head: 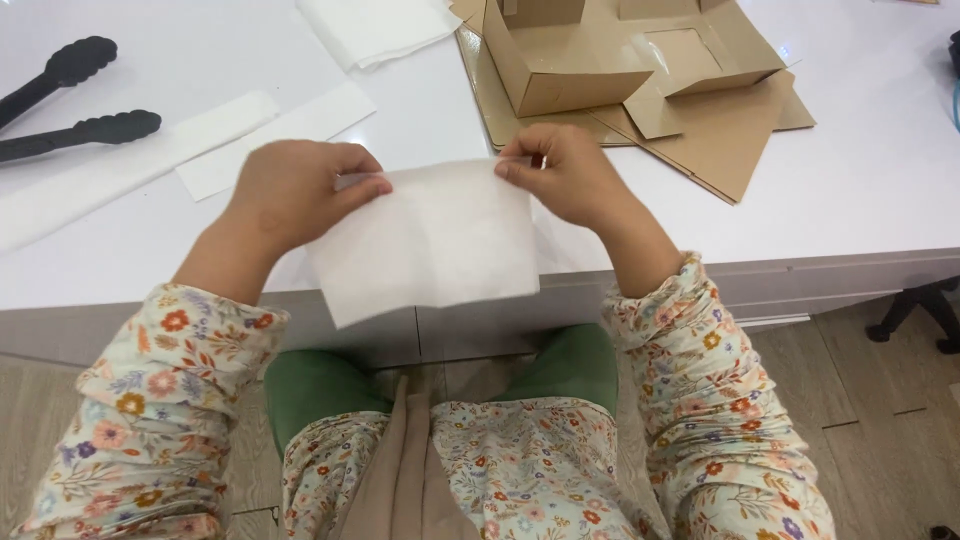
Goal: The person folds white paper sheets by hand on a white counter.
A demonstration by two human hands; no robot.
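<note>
A: What are the hands doing?

B: Both hold one white sheet of paper (425, 245) by its top edge. The left hand (290, 190) is closed on the upper left corner, thumb laid across the front and fingers curled behind. The right hand (565, 175) pinches the upper right corner between thumb and fingertips.

A: Where is the sheet, then?

B: It is lifted up in front of the person, hanging down over the near edge of the white worktop (880, 170). Its lower part hangs in front of the worktop's grey edge, above the person's lap.

A: Is it a single sheet or folded?

B: Hard to say; it looks thin and slightly see-through, possibly doubled, but the view does not settle it.

A: What else lies on the worktop?

B: Behind the right hand, an open brown cardboard box (560, 60) sits on flat cardboard pieces (720, 140). To the left, black tongs (70, 100) lie near the far corner. Two long white paper strips (270, 135) rest beside them, just behind the left hand, and a stack of white sheets (375, 25) lies at the top, just beside the box.

A: And the person?

B: Floral sleeves (150, 400) cover both forearms, and green trousers (320, 385) show below.
</note>
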